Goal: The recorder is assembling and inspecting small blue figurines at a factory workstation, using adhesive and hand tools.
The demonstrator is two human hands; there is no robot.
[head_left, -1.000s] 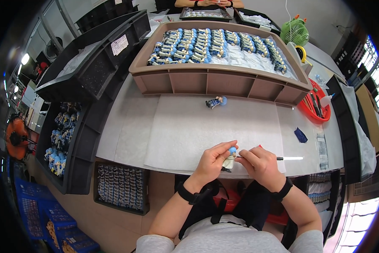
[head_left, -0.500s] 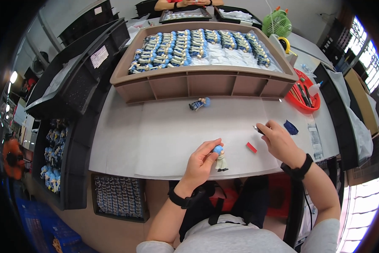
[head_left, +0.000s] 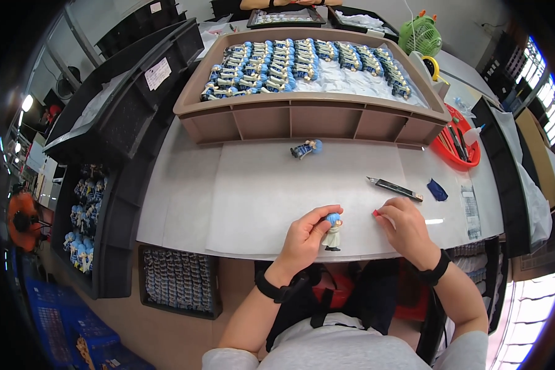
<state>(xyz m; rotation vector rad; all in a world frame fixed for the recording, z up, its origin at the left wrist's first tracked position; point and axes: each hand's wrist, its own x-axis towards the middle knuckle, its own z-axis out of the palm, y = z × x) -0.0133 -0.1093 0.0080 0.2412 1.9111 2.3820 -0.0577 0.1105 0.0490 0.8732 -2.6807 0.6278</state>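
Between the thumb and fingers of my left hand (head_left: 303,239) is a small figurine (head_left: 332,234) with blue hair and a cream outfit, held by its head above the table's near edge. My right hand (head_left: 404,229) pinches a small red piece (head_left: 376,213), mostly covered by the fingertips. Just beyond the right hand lies a craft knife (head_left: 396,189), its blade toward the left. Another blue-haired figurine (head_left: 306,148) in dark blue rests on its side near the big bin.
A brown bin (head_left: 246,120) holds rows of figurines at the back. Right of it stand a red basket (head_left: 455,154) of tools and a dark blue scrap (head_left: 437,190). Black crates (head_left: 114,203) line the left side. A green fan (head_left: 420,36) and another person's arms (head_left: 289,3) are farther back.
The craft knife has left my right hand and lies on the table. That hand has moved down and left and taken up the red piece. My left hand still holds the figurine.
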